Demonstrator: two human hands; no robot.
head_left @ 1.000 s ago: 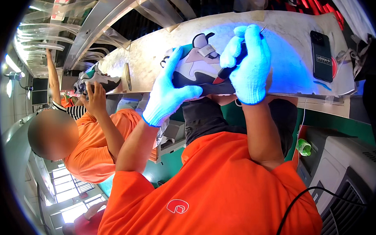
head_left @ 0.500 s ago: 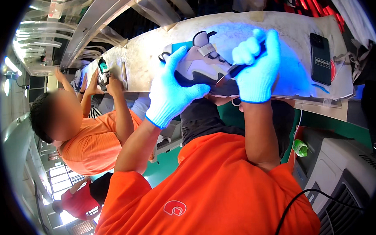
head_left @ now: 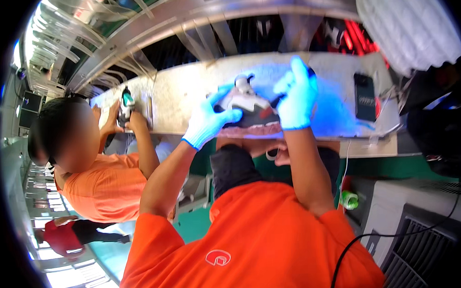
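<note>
On the pale worktable (head_left: 170, 95) a grey, white and dark sports shoe (head_left: 247, 104) rests near the front edge, its strap and collar upward. My left hand (head_left: 207, 122), in a knitted glove lit blue, is closed on the shoe's left end, thumb along its near side. My right hand (head_left: 297, 98), gloved alike, is closed around a dark-handled knife (head_left: 276, 101) at the shoe's right end. Its blade is blurred now, so I cannot tell whether it touches the shoe. A dark handle end shows above that fist.
A dark phone (head_left: 364, 98) lies to the right on the table. At left a co-worker in orange (head_left: 110, 183) holds another shoe (head_left: 125, 107). A metal rail (head_left: 176, 31) runs behind the table. A grey machine (head_left: 410, 203) and a black cable (head_left: 363, 235) are at lower right.
The whole view has tilted and shifted, showing more beyond the table. Both hands keep their grips on the shoe and knife. A reddish patch now shows on the shoe's right side.
</note>
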